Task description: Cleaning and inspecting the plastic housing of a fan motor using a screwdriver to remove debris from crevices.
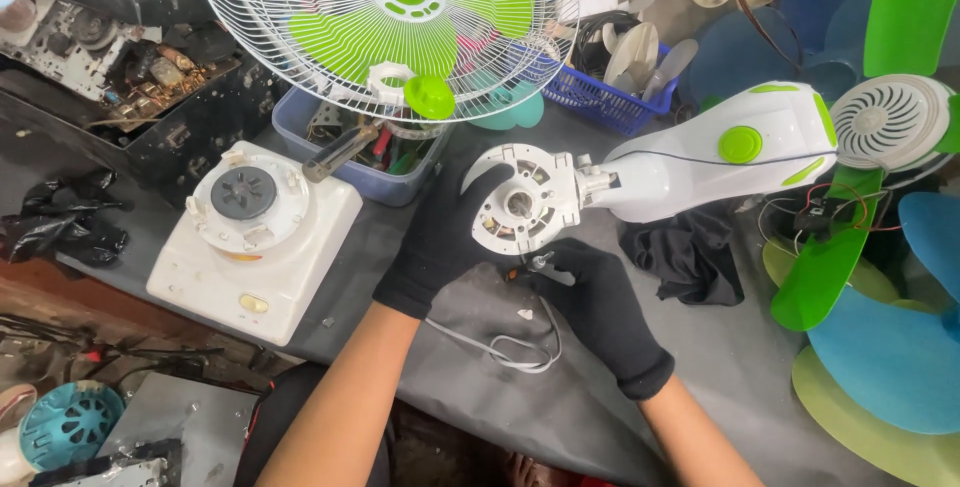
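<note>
At centre frame, the gloved left hand (pixel 447 237) clasps the fan motor housing (pixel 520 199) while the right hand (pixel 590 292) pinches a small screwdriver (pixel 532 265), whose tip could slip off a screw if the unsupported housing twists

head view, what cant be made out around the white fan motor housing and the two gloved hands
- Small tool tip under the white round fan motor housing: head view, too small, mostly covered by the black-gloved right hand.
- Housing's left rim: hidden behind the black-gloved left hand.
- Thin grey cable: its end disappears under the hands.
- Green plastic fan blade: cut off by the top edge.
</note>
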